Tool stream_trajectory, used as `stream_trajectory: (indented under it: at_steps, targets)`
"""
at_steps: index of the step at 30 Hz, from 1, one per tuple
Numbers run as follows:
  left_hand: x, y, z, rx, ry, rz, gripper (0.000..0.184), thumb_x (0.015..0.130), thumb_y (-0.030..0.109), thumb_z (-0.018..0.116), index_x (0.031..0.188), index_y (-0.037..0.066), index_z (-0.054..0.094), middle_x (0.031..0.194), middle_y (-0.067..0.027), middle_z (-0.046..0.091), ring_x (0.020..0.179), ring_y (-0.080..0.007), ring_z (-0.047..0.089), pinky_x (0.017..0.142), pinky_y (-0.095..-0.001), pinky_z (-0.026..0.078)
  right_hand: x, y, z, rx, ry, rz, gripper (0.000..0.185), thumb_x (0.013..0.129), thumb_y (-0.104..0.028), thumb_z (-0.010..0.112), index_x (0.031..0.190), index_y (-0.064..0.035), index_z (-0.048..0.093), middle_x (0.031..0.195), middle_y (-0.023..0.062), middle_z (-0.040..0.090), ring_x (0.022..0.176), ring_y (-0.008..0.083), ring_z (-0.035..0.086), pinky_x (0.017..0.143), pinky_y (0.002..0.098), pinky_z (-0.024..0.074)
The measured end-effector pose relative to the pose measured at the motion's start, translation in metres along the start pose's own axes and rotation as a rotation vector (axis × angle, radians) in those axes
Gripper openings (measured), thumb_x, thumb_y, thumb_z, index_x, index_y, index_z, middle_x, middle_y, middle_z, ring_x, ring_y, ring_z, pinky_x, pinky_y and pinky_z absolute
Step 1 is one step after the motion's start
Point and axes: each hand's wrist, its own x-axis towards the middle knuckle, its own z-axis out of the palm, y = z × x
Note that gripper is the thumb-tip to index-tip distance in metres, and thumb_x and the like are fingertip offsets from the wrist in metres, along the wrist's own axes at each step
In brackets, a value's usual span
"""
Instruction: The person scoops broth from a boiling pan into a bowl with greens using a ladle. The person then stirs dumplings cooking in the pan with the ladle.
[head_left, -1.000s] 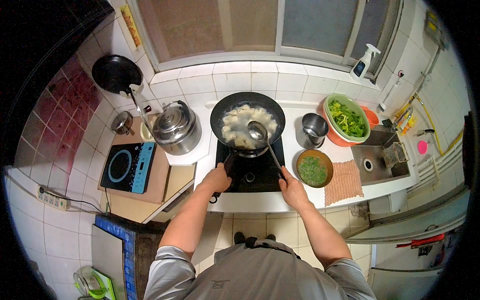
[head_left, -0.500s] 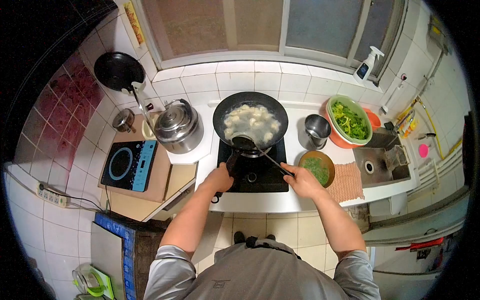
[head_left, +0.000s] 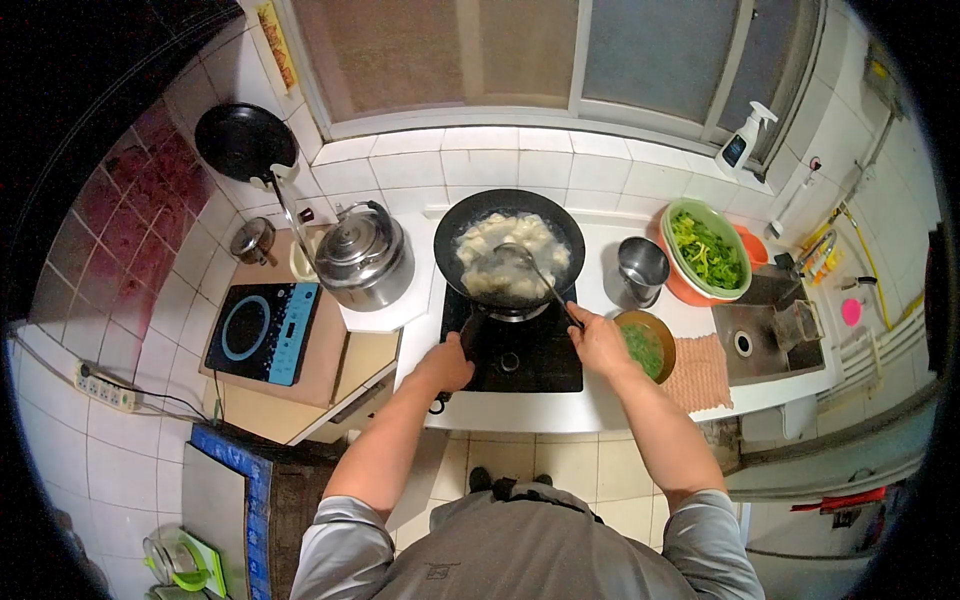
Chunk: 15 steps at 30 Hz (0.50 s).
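Observation:
A dark wok [head_left: 454,222] stands on the black cooktop [head_left: 540,365], holding pale dumpling-like pieces [head_left: 510,232] in cloudy liquid. My left hand [head_left: 449,364] is closed around the wok's dark handle at the near left. The fingers of my right hand [head_left: 598,340] are wrapped round the handle of a ladle [head_left: 546,281], whose bowl is down in the liquid near the wok's middle. Just right of my right hand is a brown bowl [head_left: 666,345] of green soup-like liquid, partly hidden by that hand.
A steel kettle [head_left: 365,260] stands left of the wok, with a blue-black induction plate [head_left: 262,332] beyond it. To the right are a metal pot [head_left: 641,268], a basin of leafy greens [head_left: 706,250], a pink cloth [head_left: 700,373] and the sink [head_left: 770,350].
The ladle has gone from the wok's near edge back in among the pieces, and my right hand has moved slightly up with it. My left hand stays on the handle.

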Motion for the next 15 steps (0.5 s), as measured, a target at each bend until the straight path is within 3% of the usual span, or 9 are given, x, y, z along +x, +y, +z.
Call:
stream_trajectory:
  at_steps: [10, 15]
  targets:
    - [0.003, -0.004, 0.003, 0.026, -0.002, 0.045, 0.053, 0.088, 0.023, 0.052, 0.121, -0.012, 0.030, 0.103, -0.0354, 0.060, 0.099, -0.0455, 0.061, 0.087, -0.0473, 0.050, 0.061, 0.011, -0.014, -0.053, 0.125, 0.094, 0.044, 0.088, -0.016, 0.056, 0.132, -0.0117, 0.052, 0.096, 0.0250, 0.065, 0.091, 0.0424, 0.062, 0.083, 0.0505, 0.0494]
    - [0.002, -0.004, 0.004, 0.048, -0.009, 0.069, 0.051, 0.090, 0.023, 0.050, 0.118, -0.014, 0.031, 0.103, -0.0361, 0.060, 0.098, -0.0454, 0.061, 0.085, -0.0479, 0.051, 0.089, 0.013, -0.012, -0.108, 0.018, 0.186, 0.043, 0.089, -0.019, 0.055, 0.132, -0.0107, 0.052, 0.108, 0.0215, 0.064, 0.100, 0.0378, 0.062, 0.087, 0.0473, 0.0497]
